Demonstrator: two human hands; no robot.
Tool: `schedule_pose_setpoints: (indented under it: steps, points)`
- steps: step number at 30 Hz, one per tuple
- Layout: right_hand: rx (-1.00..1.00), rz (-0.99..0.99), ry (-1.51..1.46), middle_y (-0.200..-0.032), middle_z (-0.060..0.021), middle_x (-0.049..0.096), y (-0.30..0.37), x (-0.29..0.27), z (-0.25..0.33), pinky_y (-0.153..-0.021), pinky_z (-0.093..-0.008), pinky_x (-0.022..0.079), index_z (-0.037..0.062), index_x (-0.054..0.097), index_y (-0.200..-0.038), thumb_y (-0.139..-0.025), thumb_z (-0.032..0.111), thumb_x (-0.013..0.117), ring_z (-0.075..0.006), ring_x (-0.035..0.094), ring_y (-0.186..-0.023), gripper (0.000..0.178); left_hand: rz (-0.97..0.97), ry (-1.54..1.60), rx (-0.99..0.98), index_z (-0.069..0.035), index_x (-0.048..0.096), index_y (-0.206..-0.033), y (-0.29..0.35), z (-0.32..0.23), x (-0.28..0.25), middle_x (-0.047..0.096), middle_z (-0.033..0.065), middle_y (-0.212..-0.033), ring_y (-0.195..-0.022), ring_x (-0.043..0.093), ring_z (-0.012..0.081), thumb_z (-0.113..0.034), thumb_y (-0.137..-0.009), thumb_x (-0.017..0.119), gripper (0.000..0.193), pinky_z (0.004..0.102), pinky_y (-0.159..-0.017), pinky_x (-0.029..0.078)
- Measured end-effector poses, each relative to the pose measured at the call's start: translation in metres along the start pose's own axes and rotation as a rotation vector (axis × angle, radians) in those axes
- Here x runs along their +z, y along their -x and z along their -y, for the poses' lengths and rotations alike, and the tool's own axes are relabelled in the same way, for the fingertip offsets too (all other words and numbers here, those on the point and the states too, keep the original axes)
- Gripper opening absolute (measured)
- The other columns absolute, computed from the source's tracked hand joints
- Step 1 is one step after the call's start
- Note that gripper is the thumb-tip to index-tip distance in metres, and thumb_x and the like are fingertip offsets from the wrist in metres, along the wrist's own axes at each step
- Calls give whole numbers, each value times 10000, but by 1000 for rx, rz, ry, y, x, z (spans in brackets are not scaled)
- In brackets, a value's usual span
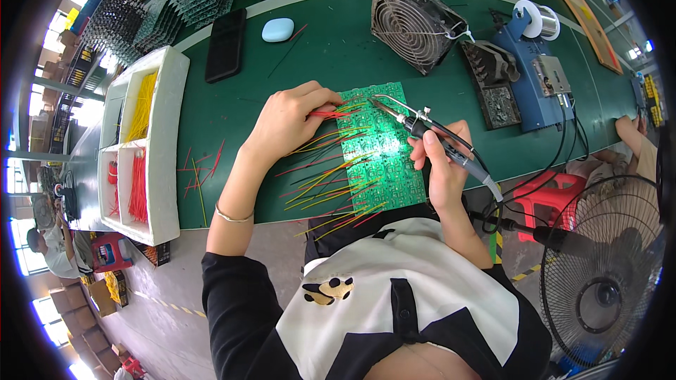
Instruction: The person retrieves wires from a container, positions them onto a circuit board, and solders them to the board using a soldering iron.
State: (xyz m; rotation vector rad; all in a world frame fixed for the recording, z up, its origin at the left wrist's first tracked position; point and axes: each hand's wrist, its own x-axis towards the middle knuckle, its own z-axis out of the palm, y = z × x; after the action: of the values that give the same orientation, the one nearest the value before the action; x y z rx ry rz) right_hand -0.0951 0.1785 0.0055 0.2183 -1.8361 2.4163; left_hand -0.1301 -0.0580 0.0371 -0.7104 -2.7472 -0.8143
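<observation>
On the dark green bench (310,63) lies a rectangular green circuit-board panel (403,183), with slender red, yellow and black wires (324,181) fanning from its left edge. Your left hand (289,116) pinches thin red wires (324,113) there; your right hand (445,165) grips a grey-and-black soldering iron (421,129), tip at the panel's upper part.

A white, black-sleeved top (377,278) is worn with a silver bangle (234,219).

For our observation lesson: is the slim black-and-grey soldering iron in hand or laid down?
In hand: the right hand holds the soldering iron over the green rectangular circuit board.
</observation>
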Motion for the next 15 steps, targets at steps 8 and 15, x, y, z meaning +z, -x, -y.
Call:
schedule_pose_setpoints:
  steps: [8,15]
  points:
    - [8,-11,-9,-632,-106,549,0,0,1,-474,-195,402,19,402,-866,-854,113,557,-77,479,-493,182,-71,16,-14,-31,630,-831,1,-1,4,594,65,-770,-629,583,207,-32,-732,614,100,282,-555,470]
    - [1,-12,-4,-626,-100,546,0,0,0,-484,-199,412,21,400,-864,-856,104,551,-77,479,-494,173,-92,43,-82,-26,613,-804,-1,-3,5,594,61,-764,-587,561,195,-40,-745,614,61,258,-508,447]
